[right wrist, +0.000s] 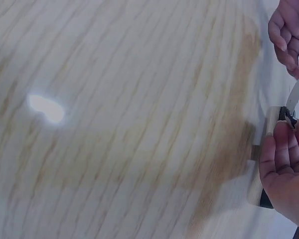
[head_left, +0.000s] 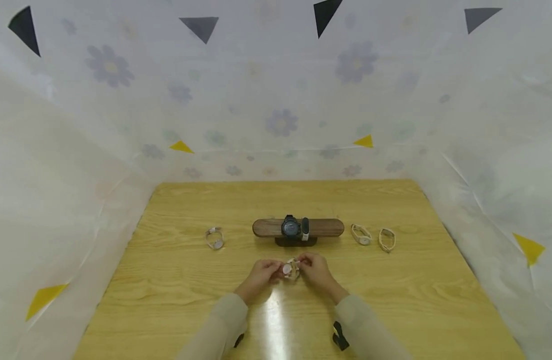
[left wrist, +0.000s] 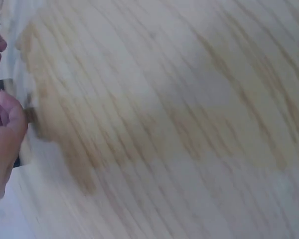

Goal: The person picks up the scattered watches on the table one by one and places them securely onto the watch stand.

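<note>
In the head view a small wristwatch (head_left: 287,269) with a pale strap and round light dial is held above the table, in front of the display stand. My left hand (head_left: 262,274) pinches it on the dial side. The fingertips of my right hand (head_left: 318,271) grip the strap on the other side. In the right wrist view, the white strap (right wrist: 298,94) rises from a dark metal clasp (right wrist: 290,118) between the right thumb and fingers. The left wrist view shows the left hand (left wrist: 7,124) at its edge, with most of the watch cut off.
Behind the hands stands a dark wooden watch stand (head_left: 323,227) bearing a black watch (head_left: 291,227) and a fitness band (head_left: 305,227). One watch (head_left: 218,244) lies to the left. Two pale-banded watches, one (head_left: 364,240) nearer and one (head_left: 387,240) farther, lie right.
</note>
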{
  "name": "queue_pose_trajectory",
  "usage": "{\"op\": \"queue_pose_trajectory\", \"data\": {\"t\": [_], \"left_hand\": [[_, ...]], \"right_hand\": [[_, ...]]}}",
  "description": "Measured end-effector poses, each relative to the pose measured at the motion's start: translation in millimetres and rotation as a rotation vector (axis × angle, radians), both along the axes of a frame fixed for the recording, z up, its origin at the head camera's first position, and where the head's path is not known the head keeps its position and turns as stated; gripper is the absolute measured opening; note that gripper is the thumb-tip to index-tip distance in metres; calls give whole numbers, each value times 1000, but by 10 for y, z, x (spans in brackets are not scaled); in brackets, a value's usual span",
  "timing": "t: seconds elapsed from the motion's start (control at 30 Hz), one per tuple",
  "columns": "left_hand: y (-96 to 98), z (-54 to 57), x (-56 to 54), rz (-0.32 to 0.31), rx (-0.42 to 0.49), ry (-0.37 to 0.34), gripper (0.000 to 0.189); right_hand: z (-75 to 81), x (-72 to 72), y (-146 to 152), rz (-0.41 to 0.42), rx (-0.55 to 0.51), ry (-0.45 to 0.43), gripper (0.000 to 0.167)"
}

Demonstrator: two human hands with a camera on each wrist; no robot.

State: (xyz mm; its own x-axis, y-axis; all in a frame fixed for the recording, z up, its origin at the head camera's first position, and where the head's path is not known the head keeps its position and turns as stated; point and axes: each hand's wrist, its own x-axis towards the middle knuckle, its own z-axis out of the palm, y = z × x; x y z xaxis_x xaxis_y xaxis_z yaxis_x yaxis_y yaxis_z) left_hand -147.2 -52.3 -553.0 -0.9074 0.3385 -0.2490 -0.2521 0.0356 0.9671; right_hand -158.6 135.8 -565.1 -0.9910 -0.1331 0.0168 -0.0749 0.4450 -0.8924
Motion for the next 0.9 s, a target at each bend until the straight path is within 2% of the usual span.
{"op": "queue_pose_trajectory", "data": {"t": [0.1, 0.2, 0.33, 0.43, 0.5, 0.63, 0.7, 0.8, 0.9], "left_hand": [[2, 40, 5, -69, 67, -129, 34], [37, 86, -2, -85, 92, -179, 33], [117, 184, -22, -39, 112, -181, 31], [184, 242, -45, 18, 143, -169, 30], [224, 261, -62, 49, 148, -160, 30], [265, 300, -84, 62, 92, -95, 30], [271, 323, -89, 60, 41, -61, 32], [279, 354, -90, 44, -18, -36, 32], [287, 383, -98, 22, -57, -5, 32]], "right_hand": [[16, -4, 8, 4, -13, -23, 5], [41, -10, 8, -2, -31, -51, 8], [89, -17, 7, -51, -103, -67, 13], [163, 8, 20, -81, -156, 1, 16], [232, 38, 34, -58, -158, 55, 19], [382, 106, 65, 91, -2, 186, 38], [433, 131, 82, 157, 109, 286, 47], [478, 157, 104, 181, 230, 418, 51], [510, 170, 116, 166, 278, 486, 51]]}}
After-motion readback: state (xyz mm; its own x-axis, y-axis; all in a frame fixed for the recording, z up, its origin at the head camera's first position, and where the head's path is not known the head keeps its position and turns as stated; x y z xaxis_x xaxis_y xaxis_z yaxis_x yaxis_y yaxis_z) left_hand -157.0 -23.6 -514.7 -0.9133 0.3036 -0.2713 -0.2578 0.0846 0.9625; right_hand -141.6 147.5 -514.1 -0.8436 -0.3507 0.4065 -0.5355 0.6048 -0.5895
